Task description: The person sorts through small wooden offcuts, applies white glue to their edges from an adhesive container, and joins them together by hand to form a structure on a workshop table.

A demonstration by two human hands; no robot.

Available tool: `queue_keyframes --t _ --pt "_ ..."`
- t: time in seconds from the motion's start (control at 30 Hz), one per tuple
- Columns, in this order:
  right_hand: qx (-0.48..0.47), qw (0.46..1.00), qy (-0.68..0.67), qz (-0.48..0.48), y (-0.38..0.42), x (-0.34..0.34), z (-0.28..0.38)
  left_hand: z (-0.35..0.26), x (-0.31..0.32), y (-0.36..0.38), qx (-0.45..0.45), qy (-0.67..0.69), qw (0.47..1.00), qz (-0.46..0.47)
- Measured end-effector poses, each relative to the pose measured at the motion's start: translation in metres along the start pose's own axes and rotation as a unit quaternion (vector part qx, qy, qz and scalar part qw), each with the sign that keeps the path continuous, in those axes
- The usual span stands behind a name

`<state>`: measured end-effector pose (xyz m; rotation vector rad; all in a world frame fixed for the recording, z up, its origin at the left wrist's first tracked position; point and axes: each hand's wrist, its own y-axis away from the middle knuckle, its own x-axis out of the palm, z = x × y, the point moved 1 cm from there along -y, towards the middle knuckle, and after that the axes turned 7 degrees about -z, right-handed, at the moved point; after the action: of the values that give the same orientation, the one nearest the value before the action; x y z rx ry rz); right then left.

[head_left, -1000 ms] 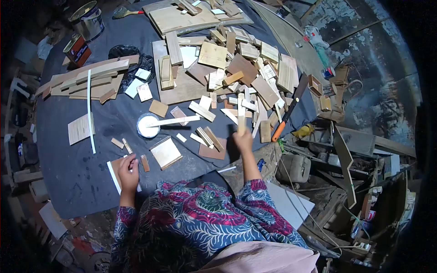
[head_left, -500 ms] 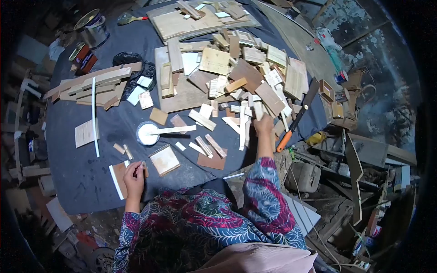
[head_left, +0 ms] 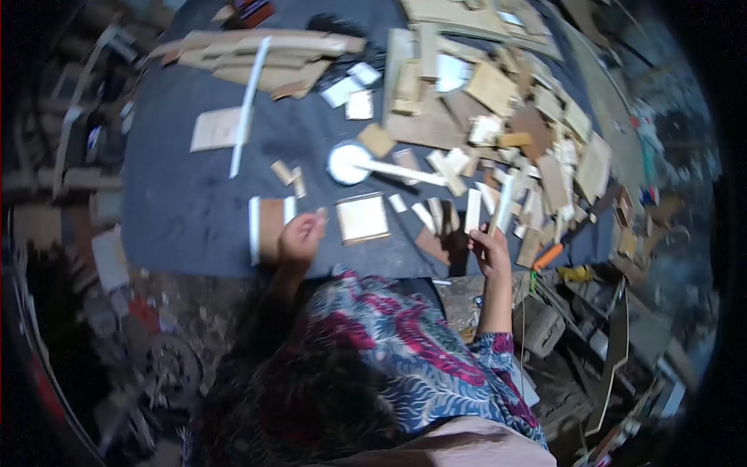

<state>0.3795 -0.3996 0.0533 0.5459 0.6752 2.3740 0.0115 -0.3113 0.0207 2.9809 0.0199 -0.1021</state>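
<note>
My right hand (head_left: 490, 253) grips pale wooden strips at the front right of the cloth-covered table: a short strip (head_left: 473, 210) and a longer strip (head_left: 504, 204), both pointing away from me. At the left, my left hand (head_left: 302, 237) is closed in a pinch. Something small and tan seems to show at its fingertips, too blurred to name. Just beside that hand lies a brown board (head_left: 271, 222) with white strips along two edges. Between my hands is a square pale panel (head_left: 362, 219) with darker edges.
A round white tub (head_left: 349, 164) has a flat stick (head_left: 405, 173) across it. Mixed wood offcuts (head_left: 537, 132) are heaped at the right. An orange-handled saw (head_left: 549, 256) lies near the right edge. Longer planks (head_left: 257, 47) lie at the back left.
My right hand has come back from the wood heap toward me, with strips in it. My left hand has shifted off the brown board's edge, uncovering a second white strip. The view has swung left.
</note>
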Motion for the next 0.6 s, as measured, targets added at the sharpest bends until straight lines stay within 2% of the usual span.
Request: queue_keyframes --t 0.07,0.1,0.17,0.23,0.27,0.3,0.33,0.43,0.5,0.57,0.6 --pt "-0.018 0.999 0.045 0.024 0.020 0.036 -0.013 -0.003 0.002 -0.001 -0.041 -0.067 0.995 -0.069" --pt "-0.011 0.998 0.049 0.039 0.023 0.050 -0.025 -0.005 0.000 -0.003 -0.052 -0.102 0.992 -0.052" --pt "-0.080 0.968 0.237 0.031 0.029 0.075 -0.048 0.005 0.004 -0.007 -0.040 -0.122 0.990 -0.059" --pt "-0.096 0.951 0.294 -0.006 0.024 0.095 -0.076 0.001 0.010 -0.009 0.015 -0.129 0.991 -0.042" --pt "-0.112 0.939 0.325 0.003 0.030 0.113 -0.077 -0.002 0.011 -0.010 0.014 -0.125 0.991 -0.042" --pt "-0.128 0.926 0.354 0.010 0.034 0.129 -0.077 -0.008 0.011 -0.011 0.086 -0.163 0.982 -0.034" --pt "-0.126 0.930 0.346 0.022 0.030 0.134 -0.086 -0.012 0.011 -0.013 0.158 -0.200 0.967 -0.026" --pt "-0.116 0.939 0.322 0.027 0.031 0.145 -0.086 -0.013 0.003 -0.023 0.162 -0.226 0.961 0.005" --pt "-0.105 0.948 0.301 -0.025 0.030 0.145 -0.075 -0.012 -0.003 -0.031 0.154 -0.216 0.964 -0.013" --pt "-0.099 0.946 0.308 -0.025 0.032 0.147 -0.072 -0.013 -0.006 -0.032 0.142 -0.207 0.967 -0.028" --pt "-0.107 0.941 0.321 -0.012 0.031 0.146 -0.076 -0.016 -0.005 -0.031 0.133 -0.204 0.970 -0.006"
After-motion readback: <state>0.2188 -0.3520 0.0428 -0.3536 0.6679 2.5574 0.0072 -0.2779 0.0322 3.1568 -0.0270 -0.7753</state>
